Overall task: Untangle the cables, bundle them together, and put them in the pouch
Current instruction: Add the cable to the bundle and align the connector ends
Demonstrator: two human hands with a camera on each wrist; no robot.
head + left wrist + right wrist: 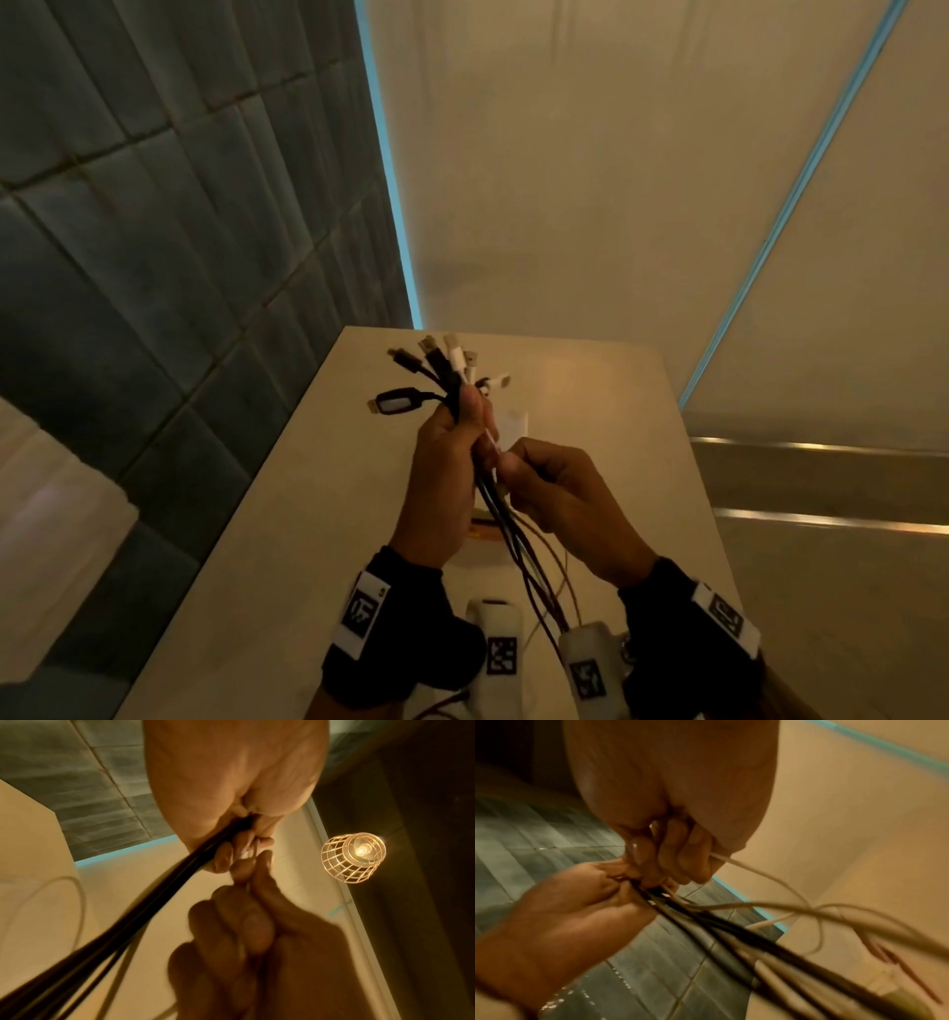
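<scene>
A bundle of black and white cables (452,370) stands upright over the beige table (287,514), its plugs fanned out at the top. My left hand (475,426) grips the bundle just below the plugs. Right beside it, my right hand (513,462) pinches a thin white cable (757,870) against the bundle. The loose cable tails (534,580) hang down between my wrists. In the left wrist view the black cables (154,892) run out of my left fist (239,845). A pale item with a reddish strip (482,534) lies under my hands, mostly hidden; I cannot tell if it is the pouch.
The table is narrow, with its left edge against a dark tiled wall (154,231) and its right edge (703,488) dropping toward steps with metal strips. A lit wire-cage lamp (353,858) hangs overhead.
</scene>
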